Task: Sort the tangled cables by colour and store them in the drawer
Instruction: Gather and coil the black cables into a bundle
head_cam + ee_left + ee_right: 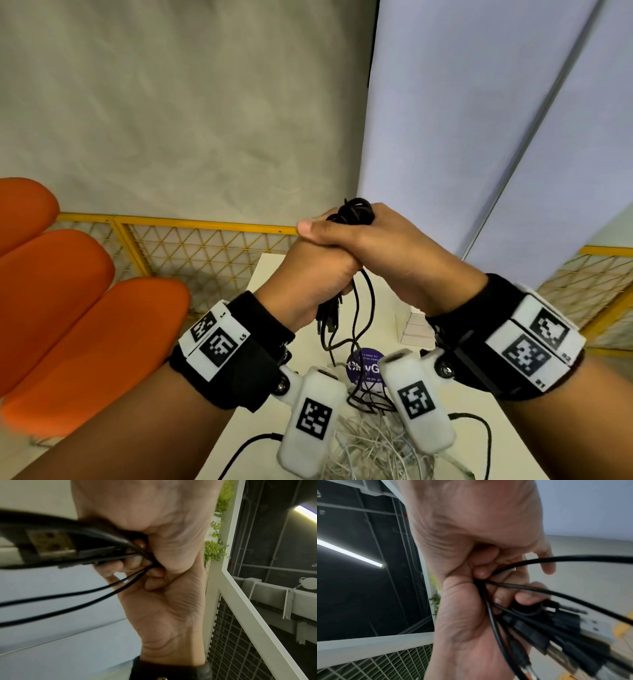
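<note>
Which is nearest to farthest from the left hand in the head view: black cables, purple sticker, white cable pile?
From the left hand:
1. black cables, gripped in both hands.
2. purple sticker, on the table below.
3. white cable pile, lowest, at the bottom edge.

Black cables (352, 212) — a gathered bundle held up in the air, loops on top, USB plugs and loose strands dangling; white cables (373, 445) lie tangled on the table below.

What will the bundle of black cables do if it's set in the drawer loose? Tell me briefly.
The black cables will likely sag and spread: below the left hand and right hand, strands droop in slack loops. The clustered plugs probably weigh down that end. The thin, smooth jackets may slip apart.
</note>
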### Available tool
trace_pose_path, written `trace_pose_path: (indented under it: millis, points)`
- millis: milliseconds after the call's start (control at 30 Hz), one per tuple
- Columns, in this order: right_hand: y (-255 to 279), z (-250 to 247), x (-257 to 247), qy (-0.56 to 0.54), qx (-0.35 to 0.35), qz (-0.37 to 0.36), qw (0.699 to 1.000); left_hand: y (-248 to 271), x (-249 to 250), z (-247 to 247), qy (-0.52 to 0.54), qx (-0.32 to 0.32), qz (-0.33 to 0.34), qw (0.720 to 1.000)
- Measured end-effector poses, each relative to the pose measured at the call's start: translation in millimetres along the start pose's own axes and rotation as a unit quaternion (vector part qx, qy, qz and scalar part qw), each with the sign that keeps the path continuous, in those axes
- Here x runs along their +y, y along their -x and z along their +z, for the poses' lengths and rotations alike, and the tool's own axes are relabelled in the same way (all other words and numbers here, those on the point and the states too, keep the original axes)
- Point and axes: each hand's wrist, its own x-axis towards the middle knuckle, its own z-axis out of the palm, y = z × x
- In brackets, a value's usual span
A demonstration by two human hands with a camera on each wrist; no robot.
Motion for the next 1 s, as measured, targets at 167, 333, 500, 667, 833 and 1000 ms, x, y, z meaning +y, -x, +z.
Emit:
trace_pose_path:
  millis: [167,333,500,667,833,1000]
  points:
    - [-0.7,4.0,-5.3,-0.019,0.007,-0.021,1.0,4.0,9.0,-6.8,-0.011,-0.046,0.004,0.999]
    - [-1.4,8.3,-8.5,-0.017,0.013,-0.059,0.998,4.7,10.1,-7.1,-0.013,-0.052,-0.012,0.999]
    - [-2.3,2.4,-7.1,-0.013,-0.007,-0.066,0.998,2.0,8.7,-7.2,-0.029,-0.043,0.006,0.999]
    - [-1.3,0.6,-8.4,-0.011,0.022,-0.077,0.997,-0.5,7.6,-7.8,-0.009,-0.053,0.041,0.998]
    - [-3.6,2.1,-6.2,-0.024,0.038,-0.061,0.997,0.3,10.8,-3.0,-0.05,-0.076,0.005,0.996]
    - [-0.5,-1.4,-9.4,-0.034,0.011,-0.068,0.997,1.2,9.0,5.8,-0.034,-0.026,-0.033,0.999]
